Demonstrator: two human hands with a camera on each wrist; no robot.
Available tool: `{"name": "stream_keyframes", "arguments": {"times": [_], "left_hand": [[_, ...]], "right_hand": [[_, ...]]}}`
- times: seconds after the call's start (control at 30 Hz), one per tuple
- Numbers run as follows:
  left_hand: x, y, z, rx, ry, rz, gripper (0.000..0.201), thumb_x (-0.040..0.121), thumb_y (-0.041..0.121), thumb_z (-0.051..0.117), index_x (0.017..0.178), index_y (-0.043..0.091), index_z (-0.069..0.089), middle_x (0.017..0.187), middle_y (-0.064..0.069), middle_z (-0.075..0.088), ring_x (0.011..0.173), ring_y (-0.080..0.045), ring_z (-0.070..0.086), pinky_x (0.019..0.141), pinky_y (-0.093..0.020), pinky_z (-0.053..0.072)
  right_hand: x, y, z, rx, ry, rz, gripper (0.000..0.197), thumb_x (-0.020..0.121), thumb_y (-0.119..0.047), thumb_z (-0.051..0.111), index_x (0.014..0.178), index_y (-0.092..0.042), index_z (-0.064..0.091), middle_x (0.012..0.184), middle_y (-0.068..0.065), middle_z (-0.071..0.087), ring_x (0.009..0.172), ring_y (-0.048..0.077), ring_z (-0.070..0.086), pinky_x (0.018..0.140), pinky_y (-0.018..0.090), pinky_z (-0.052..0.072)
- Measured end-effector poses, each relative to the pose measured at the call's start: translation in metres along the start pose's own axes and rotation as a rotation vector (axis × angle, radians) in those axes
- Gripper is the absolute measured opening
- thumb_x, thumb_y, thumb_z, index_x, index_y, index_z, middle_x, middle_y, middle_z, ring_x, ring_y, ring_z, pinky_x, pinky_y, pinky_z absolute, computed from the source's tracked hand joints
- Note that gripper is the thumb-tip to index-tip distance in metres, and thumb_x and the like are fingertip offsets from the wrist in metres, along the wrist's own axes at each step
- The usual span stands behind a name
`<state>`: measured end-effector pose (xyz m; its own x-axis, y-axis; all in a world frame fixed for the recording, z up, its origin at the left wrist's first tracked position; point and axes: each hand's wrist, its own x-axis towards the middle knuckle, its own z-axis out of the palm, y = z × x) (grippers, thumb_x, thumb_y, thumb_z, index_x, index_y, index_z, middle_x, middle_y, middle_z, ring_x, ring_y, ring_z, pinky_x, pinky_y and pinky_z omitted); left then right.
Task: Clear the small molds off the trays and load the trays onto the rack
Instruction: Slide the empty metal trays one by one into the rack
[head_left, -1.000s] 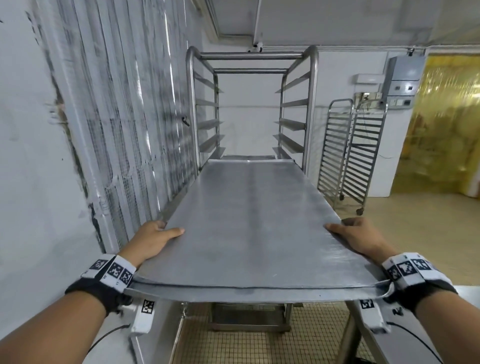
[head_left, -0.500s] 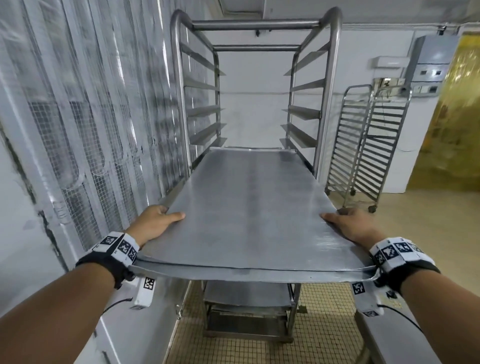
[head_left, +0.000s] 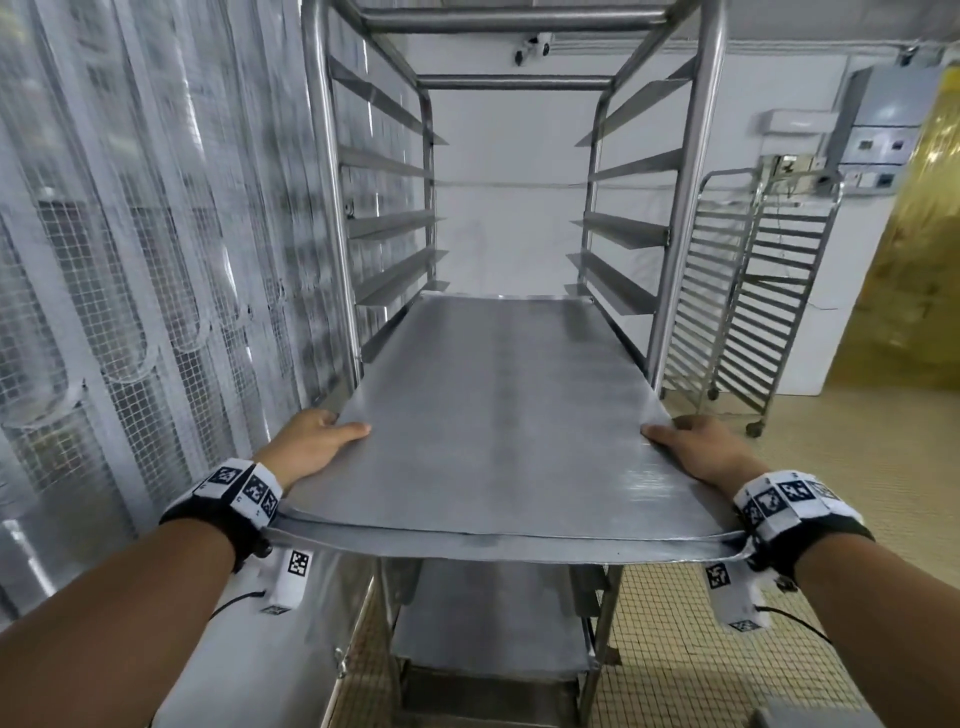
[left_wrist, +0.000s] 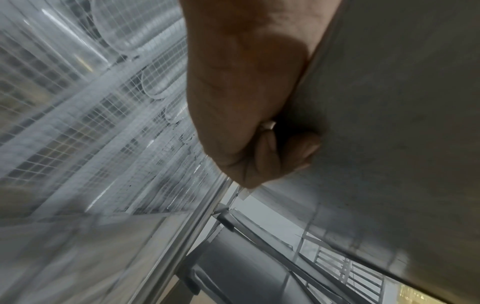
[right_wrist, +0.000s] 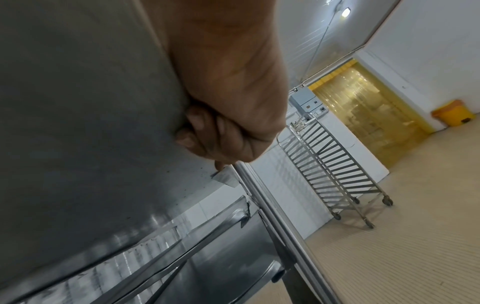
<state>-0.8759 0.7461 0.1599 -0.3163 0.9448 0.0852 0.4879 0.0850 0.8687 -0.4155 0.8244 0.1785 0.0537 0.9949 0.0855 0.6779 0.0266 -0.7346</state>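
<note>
A large flat metal tray (head_left: 498, 426) is held level, its far end inside the steel rack (head_left: 685, 218) between the side rails. It looks like two stacked sheets at the near edge. No small molds lie on it. My left hand (head_left: 317, 441) grips the tray's left edge, thumb on top, fingers curled beneath (left_wrist: 262, 148). My right hand (head_left: 691, 449) grips the right edge the same way, its fingers (right_wrist: 207, 133) curled under the tray's underside (right_wrist: 78, 102). Another tray (head_left: 488, 629) sits on a lower level of the rack.
A plastic strip curtain over wire mesh (head_left: 130, 291) runs close along the left. A second, narrower wheeled rack (head_left: 748, 306) stands at the right against the white wall. A yellow strip curtain (head_left: 914, 260) covers a doorway far right. Tiled floor (head_left: 857, 467) lies to the right.
I have come closer to the rack and the tray has slid further between its rails. Both hands keep the same hold on the tray's edges.
</note>
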Motion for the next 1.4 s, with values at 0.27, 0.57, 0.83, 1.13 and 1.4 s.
{"name": "stream_keyframes", "arguments": {"times": [0.27, 0.57, 0.83, 1.13, 1.4], "left_hand": [[0.078, -0.010, -0.005, 0.023, -0.018, -0.028, 0.054, 0.069, 0.058, 0.082, 0.093, 0.010, 0.077, 0.085, -0.006, 0.079, 0.081, -0.028, 0.076, 0.085, -0.046, 0.061], [0.114, -0.004, 0.001, 0.109, 0.008, -0.002, 0.040, 0.084, 0.042, 0.077, 0.083, 0.003, 0.074, 0.082, -0.010, 0.076, 0.075, -0.027, 0.071, 0.071, -0.031, 0.053], [0.093, 0.003, -0.010, 0.150, -0.122, 0.067, 0.007, 0.093, 0.032, 0.069, 0.096, 0.025, 0.071, 0.098, 0.002, 0.074, 0.092, -0.018, 0.071, 0.092, -0.036, 0.054], [0.027, 0.054, -0.012, 0.832, -0.340, 0.277, 0.106, 0.071, 0.092, 0.047, 0.155, 0.027, 0.037, 0.161, 0.001, 0.033, 0.148, -0.019, 0.030, 0.119, -0.032, 0.022], [-0.018, 0.079, 0.046, 0.844, -0.488, 0.485, 0.088, 0.069, 0.073, 0.071, 0.147, 0.039, 0.049, 0.156, 0.007, 0.042, 0.142, -0.012, 0.039, 0.113, -0.026, 0.029]], "right_hand": [[0.062, -0.011, 0.021, 0.047, 0.004, 0.025, 0.034, 0.089, -0.041, 0.071, 0.092, -0.007, 0.071, 0.076, -0.002, 0.067, 0.068, 0.012, 0.061, 0.056, 0.020, 0.041], [0.096, -0.013, 0.030, 0.009, -0.007, 0.038, 0.038, 0.086, -0.047, 0.071, 0.089, -0.008, 0.072, 0.087, 0.009, 0.071, 0.076, 0.020, 0.065, 0.073, 0.030, 0.045], [0.077, -0.003, 0.016, 0.017, -0.049, 0.023, 0.035, 0.086, -0.044, 0.072, 0.096, -0.010, 0.071, 0.091, 0.009, 0.072, 0.080, 0.025, 0.070, 0.076, 0.035, 0.056], [0.012, -0.053, -0.004, -0.421, -0.096, -0.299, 0.080, 0.081, -0.077, 0.052, 0.140, -0.021, 0.052, 0.139, 0.008, 0.056, 0.123, 0.026, 0.056, 0.100, 0.041, 0.044], [-0.042, -0.086, 0.050, -0.603, -0.385, -0.706, 0.071, 0.081, -0.073, 0.059, 0.137, -0.031, 0.056, 0.137, -0.003, 0.057, 0.127, 0.014, 0.050, 0.106, 0.027, 0.035]]}}
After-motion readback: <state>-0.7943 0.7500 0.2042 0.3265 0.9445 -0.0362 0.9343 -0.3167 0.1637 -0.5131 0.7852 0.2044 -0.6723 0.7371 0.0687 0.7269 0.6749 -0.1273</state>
